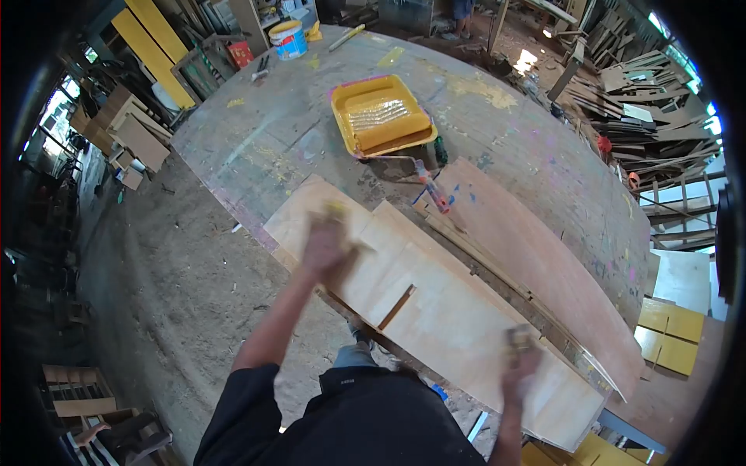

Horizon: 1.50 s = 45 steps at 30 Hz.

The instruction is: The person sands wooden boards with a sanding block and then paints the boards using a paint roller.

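Both my hands are over a long pale plywood board [435, 311] with a narrow slot near its middle. My left hand [325, 245], blurred by motion, is above the board's far left part; a yellowish thing [335, 208] shows at its fingers. Toward the board's right end, my right hand [522, 365] is also smeared, fingers seemingly closed round a small yellow-brown thing [519, 339]. Neither small thing is clear enough to name. Beyond the board, a paint roller [394, 134] rests in a yellow paint tray [339, 116], its handle [432, 186] reaching toward me.
A curved plywood panel [528, 233] lies behind the board on the paint-stained table [272, 140]. A paint bucket [288, 40] stands at the far edge. Wood scraps [653, 101] are piled at right; yellow panels [667, 335] lie below. Another person's arm [92, 433] shows at lower left.
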### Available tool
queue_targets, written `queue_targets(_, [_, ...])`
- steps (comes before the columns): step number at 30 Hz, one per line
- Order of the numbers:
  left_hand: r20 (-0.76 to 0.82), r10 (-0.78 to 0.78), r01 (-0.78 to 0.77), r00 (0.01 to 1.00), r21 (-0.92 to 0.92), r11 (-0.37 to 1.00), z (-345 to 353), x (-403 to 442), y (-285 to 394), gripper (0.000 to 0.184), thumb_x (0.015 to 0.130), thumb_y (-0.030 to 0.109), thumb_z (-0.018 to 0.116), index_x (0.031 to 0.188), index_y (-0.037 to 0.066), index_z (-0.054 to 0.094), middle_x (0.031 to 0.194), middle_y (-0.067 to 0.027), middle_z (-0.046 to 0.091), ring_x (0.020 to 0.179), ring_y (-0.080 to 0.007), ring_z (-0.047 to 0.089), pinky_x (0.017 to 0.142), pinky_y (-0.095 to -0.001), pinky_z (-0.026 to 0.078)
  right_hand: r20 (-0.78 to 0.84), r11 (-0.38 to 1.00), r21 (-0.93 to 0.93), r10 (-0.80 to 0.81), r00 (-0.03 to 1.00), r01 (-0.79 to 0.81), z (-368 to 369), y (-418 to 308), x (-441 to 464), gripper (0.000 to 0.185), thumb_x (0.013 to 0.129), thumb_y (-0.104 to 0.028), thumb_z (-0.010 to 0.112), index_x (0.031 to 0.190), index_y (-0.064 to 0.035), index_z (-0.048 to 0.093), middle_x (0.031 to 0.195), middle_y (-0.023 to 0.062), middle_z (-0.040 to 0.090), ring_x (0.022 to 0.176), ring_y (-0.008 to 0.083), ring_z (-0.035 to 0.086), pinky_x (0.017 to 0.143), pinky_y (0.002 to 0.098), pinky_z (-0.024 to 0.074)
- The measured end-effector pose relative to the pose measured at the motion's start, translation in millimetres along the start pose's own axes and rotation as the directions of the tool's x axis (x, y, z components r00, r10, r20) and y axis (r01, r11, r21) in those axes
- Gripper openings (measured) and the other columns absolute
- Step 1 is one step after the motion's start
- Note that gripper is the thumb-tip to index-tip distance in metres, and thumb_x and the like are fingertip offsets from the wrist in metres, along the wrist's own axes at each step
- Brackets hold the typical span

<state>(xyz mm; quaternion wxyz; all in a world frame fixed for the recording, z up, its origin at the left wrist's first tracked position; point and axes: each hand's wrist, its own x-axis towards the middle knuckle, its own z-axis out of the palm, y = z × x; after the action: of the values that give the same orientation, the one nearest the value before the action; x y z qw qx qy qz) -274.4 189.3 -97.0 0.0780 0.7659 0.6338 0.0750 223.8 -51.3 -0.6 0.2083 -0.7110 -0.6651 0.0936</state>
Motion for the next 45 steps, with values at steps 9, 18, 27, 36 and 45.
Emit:
queue_targets(9, [0.103,-0.722,0.583,0.684,-0.671,0.458,-34,-49,-160,0.083,0.103,0.063,0.047,0.153,-0.003,0.041,0.140,-0.0230,0.057,0.125,-0.0327,0.059,0.107,-0.0465,0.046,0.199,0.874,0.092,-0.486,0.851,0.478,76,-109,55,0.021,0.084,-0.015,0.070,0.102,-0.0044,0.070,0.107,0.0167,0.066,0.104,0.0379,0.061,0.094,0.0508,0.0484])
queue_targets(18, [0.014,-0.707,-0.049,0.707,-0.997,-0.068,-28,-47,-89,0.052,0.107,0.012,0.057,0.155,0.004,0.040,0.139,-0.0100,0.056,0.125,-0.0165,0.054,0.105,-0.0303,0.046,-0.085,0.973,-0.222,0.046,0.995,-0.064,69,3,256,0.039,0.083,-0.016,0.079,0.118,-0.0022,0.067,0.120,0.0201,0.064,0.109,0.0404,0.058,0.095,0.0515,0.0470])
queue_targets(27, [0.070,-0.719,-0.072,0.691,-0.984,-0.165,-11,-59,-109,0.041,0.111,0.019,0.051,0.149,0.004,0.052,0.102,0.0045,0.058,0.093,-0.0052,0.054,0.085,-0.0223,0.047,0.202,0.989,0.084,-0.134,0.970,0.119,172,-177,320,0.042,0.091,-0.018,0.069,0.130,-0.0038,0.061,0.125,0.0247,0.063,0.117,0.0422,0.060,0.096,0.0487,0.0488])
queue_targets(36, [0.122,-0.733,-0.009,0.669,-0.985,-0.173,-39,-55,-95,0.043,0.109,0.018,0.054,0.148,0.001,0.053,0.107,0.0016,0.063,0.091,-0.0058,0.056,0.084,-0.0227,0.048,0.126,0.993,0.072,-0.101,0.987,0.092,188,-265,428,0.036,0.099,-0.036,0.060,0.123,-0.0096,0.065,0.104,0.0254,0.072,0.101,0.0450,0.069,0.084,0.0561,0.0525])
queue_targets(45, [0.098,-0.712,0.071,0.695,-0.995,-0.068,-29,-60,-108,0.042,0.107,0.014,0.057,0.147,0.002,0.056,0.101,0.0049,0.060,0.091,-0.0050,0.052,0.082,-0.0221,0.046,0.152,0.973,-0.172,-0.129,0.980,0.155,276,-321,543,0.033,0.101,-0.035,0.058,0.120,-0.0082,0.064,0.106,0.0230,0.074,0.102,0.0417,0.071,0.087,0.0542,0.0543])
